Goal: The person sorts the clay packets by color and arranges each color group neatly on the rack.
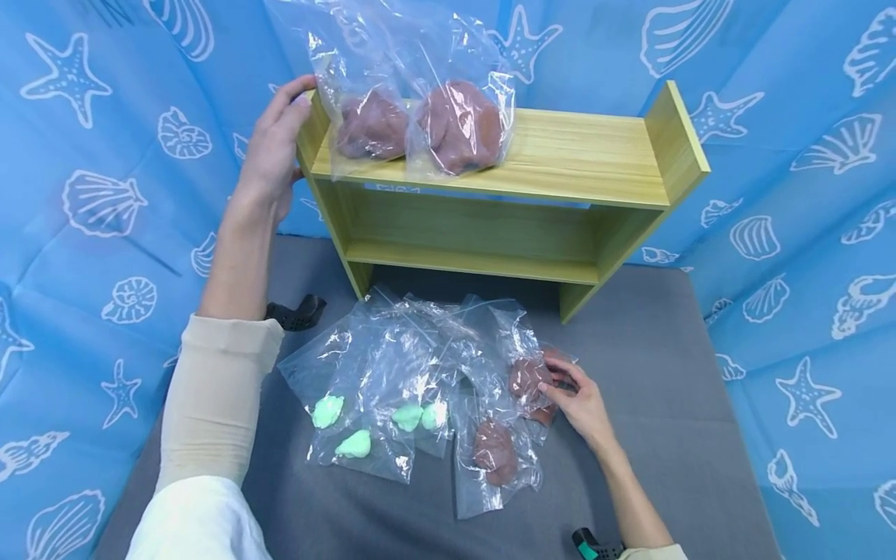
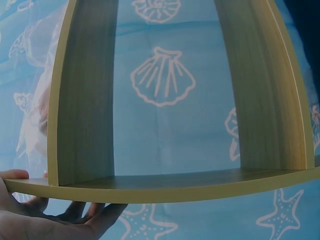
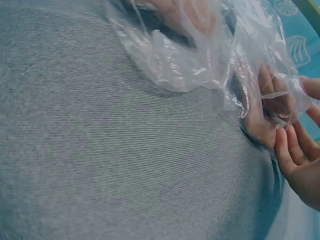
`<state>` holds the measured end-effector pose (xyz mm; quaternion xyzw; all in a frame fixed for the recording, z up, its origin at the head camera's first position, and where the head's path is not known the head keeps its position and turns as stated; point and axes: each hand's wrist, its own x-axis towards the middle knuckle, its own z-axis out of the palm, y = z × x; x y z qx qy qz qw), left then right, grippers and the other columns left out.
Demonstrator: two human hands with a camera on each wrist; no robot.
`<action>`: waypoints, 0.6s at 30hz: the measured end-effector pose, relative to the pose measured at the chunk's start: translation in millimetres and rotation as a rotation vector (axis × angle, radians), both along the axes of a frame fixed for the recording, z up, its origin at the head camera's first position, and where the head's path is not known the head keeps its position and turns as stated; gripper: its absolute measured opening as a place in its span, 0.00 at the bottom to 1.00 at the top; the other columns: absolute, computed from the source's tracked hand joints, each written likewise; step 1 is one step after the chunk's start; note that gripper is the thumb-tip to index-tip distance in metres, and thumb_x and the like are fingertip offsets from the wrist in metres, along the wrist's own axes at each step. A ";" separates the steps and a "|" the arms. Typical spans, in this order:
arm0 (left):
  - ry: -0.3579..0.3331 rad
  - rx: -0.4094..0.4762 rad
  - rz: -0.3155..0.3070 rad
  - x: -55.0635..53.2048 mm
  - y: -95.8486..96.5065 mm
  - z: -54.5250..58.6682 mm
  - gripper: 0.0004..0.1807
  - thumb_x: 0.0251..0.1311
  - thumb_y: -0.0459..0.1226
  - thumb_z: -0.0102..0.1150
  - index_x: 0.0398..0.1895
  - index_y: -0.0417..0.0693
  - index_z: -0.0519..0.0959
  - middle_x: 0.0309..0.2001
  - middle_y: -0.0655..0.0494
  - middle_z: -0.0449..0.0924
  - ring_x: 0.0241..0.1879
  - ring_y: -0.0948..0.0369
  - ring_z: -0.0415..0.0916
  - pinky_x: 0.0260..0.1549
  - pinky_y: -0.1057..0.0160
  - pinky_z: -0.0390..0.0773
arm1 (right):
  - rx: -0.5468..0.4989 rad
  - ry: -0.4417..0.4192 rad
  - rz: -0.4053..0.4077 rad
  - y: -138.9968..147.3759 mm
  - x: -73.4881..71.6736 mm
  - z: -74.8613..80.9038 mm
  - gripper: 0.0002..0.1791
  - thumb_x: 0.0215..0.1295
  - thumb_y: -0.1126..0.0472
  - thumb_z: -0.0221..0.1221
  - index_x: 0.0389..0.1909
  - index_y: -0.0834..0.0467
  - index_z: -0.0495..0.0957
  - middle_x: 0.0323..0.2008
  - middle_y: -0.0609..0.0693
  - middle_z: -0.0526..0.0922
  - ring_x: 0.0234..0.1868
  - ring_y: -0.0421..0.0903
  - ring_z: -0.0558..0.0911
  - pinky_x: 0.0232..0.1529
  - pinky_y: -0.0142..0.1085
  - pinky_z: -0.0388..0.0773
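Note:
My left hand (image 1: 271,152) grips the upper left side panel of a two-tier wooden shelf (image 1: 588,155). In the left wrist view its fingers (image 2: 107,220) lie along the panel's outer face. On the shelf's top board sit two clear zip bags, each with a big brownish lump (image 1: 462,128). My right hand (image 1: 581,404) pinches the right edge of a clear bag holding a reddish-brown lump (image 1: 526,379) on the table. In the right wrist view, the fingertips (image 3: 282,137) touch this bag's lower edge. Another reddish-brown lump lies partly hidden beneath it.
Nearer the front lies a bag with a brown lump (image 1: 495,451). Left of it, overlapping clear bags hold several pale green lumps (image 1: 353,443). Grey cloth (image 1: 658,373) covers the table. A blue seashell-print curtain (image 1: 784,233) surrounds it. The shelf's lower board (image 1: 476,260) stands behind the bags.

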<state>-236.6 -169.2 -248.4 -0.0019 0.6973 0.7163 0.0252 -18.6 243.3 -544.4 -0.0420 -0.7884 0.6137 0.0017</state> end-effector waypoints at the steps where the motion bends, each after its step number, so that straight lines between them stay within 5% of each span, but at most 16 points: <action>1: 0.000 -0.003 0.000 0.3 -0.2 0.2 0.19 0.77 0.49 0.41 0.68 0.71 0.68 0.63 0.60 0.67 0.62 0.61 0.63 0.68 0.46 0.54 | 0.026 -0.011 -0.003 -0.8 -0.1 0.0 0.27 0.60 0.69 0.68 0.60 0.67 0.75 0.57 0.65 0.75 0.50 0.46 0.79 0.46 0.23 0.77; 9: -0.001 -0.021 0.001 0.6 -1.5 0.6 0.20 0.77 0.49 0.40 0.69 0.71 0.67 0.64 0.61 0.66 0.64 0.61 0.61 0.68 0.46 0.54 | 0.256 0.001 0.076 -5.5 -2.5 0.4 0.35 0.53 0.65 0.74 0.63 0.64 0.74 0.53 0.62 0.78 0.46 0.56 0.80 0.43 0.36 0.82; 18: 0.005 -0.024 -0.002 -0.5 -0.4 -0.5 0.21 0.77 0.49 0.39 0.69 0.71 0.66 0.65 0.61 0.65 0.65 0.61 0.60 0.67 0.46 0.54 | 0.204 -0.060 0.075 -6.5 0.6 -3.2 0.32 0.54 0.66 0.73 0.62 0.62 0.76 0.46 0.61 0.80 0.41 0.45 0.79 0.40 0.28 0.78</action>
